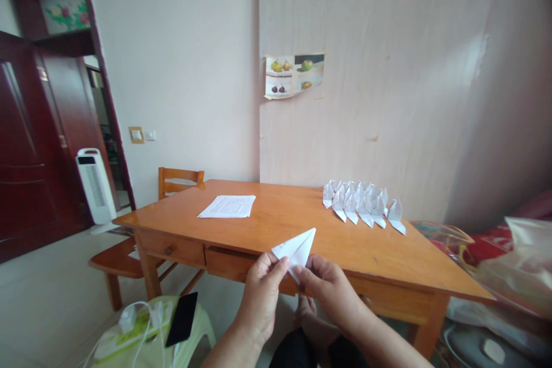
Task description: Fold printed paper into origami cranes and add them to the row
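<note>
A folded piece of white paper (296,246), pointed at its upper right, is held between both hands just in front of the table's near edge. My left hand (264,287) pinches its left side, thumb on top. On the lower right side, my right hand (324,283) grips it between thumb and fingers. A crease runs along the paper toward the tip. Several folded paper figures (365,207) stand in rows at the table's back right. Toward the back left lies a stack of printed sheets (227,206).
The wooden table (284,213) has a partly open drawer (233,263) under its front edge. A pale green stool (202,328) at lower left bears a black phone (183,317) and a power strip (125,336) with cables. A wooden chair (180,175) stands behind the left end. Bags (513,264) crowd the right.
</note>
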Demonstrator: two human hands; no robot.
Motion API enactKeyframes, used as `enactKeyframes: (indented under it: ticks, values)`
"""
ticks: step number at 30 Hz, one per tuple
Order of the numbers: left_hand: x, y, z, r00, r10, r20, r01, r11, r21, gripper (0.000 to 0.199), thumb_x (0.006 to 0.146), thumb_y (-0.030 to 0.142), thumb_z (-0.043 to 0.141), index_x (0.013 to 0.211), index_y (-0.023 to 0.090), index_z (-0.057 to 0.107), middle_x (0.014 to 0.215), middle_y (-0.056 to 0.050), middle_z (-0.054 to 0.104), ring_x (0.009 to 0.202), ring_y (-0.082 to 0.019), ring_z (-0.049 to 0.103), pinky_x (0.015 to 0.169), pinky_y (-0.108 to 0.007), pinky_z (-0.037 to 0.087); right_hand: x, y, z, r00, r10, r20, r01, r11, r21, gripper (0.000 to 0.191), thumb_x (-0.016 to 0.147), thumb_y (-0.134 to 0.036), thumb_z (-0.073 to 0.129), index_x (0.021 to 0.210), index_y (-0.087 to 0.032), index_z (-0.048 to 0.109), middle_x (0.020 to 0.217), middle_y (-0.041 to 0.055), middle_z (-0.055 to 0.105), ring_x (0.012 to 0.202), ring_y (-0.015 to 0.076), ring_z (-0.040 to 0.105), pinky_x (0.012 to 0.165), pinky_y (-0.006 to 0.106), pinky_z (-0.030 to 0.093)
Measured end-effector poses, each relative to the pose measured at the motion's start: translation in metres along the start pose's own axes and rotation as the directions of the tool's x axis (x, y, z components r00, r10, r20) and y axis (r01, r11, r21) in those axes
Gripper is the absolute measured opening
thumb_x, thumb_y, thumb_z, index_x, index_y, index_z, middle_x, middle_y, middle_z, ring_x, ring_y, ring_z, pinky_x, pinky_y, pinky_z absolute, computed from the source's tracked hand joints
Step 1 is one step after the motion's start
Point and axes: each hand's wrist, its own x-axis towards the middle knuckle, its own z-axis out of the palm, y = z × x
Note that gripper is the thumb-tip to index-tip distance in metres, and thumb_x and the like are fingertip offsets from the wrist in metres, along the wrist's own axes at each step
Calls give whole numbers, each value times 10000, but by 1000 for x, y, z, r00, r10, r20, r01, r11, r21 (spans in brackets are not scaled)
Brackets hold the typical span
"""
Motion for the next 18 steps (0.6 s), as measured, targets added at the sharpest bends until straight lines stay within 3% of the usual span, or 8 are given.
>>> enactKeyframes:
  ticks: [4,9,13,16,18]
  values:
    - [-3,1,2,1000,10,-8,-10,1000,-5,295,841,358,731,1047,148,705,1068,-111,726,1065,-265,619,996,-390,426,2,0,-1,1000,18,-24,-19,999,-35,386,854,-530,667,719,-178,584,642,5,565,587,131,463,571,281,362]
    - [2,-2,0,998,-54,46,53,999,4,335,816,380,745,1062,155,701,1109,-105,715,1067,-258,610,954,-358,432,5,-11,-9,999,11,50,-10,1000,-20,288,860,-450,632,757,-184,588,659,-4,550,599,134,458,578,279,354]
    - [23,4,-1,990,-106,94,94,988,121,315,828,390,715,1037,158,671,1016,-71,704,919,-194,601,815,-287,428,18,-21,-26,998,17,67,-12,997,-81,182,816,-360,620,771,-184,604,685,-11,554,628,128,454,618,268,364]
    - [46,9,4,950,-156,271,101,973,206,301,828,373,701,1005,135,654,924,-61,682,821,-161,571,763,-267,415,31,-26,-42,994,39,104,-29,995,-94,197,796,-374,618,807,-179,639,733,3,604,654,135,488,643,268,384]
    - [61,8,8,950,-170,261,98,958,269,246,795,334,701,921,132,639,869,-45,666,792,-154,559,763,-265,414,40,-26,-53,991,71,112,-58,992,-116,202,787,-380,626,801,-179,645,703,-4,595,627,133,484,615,264,377]
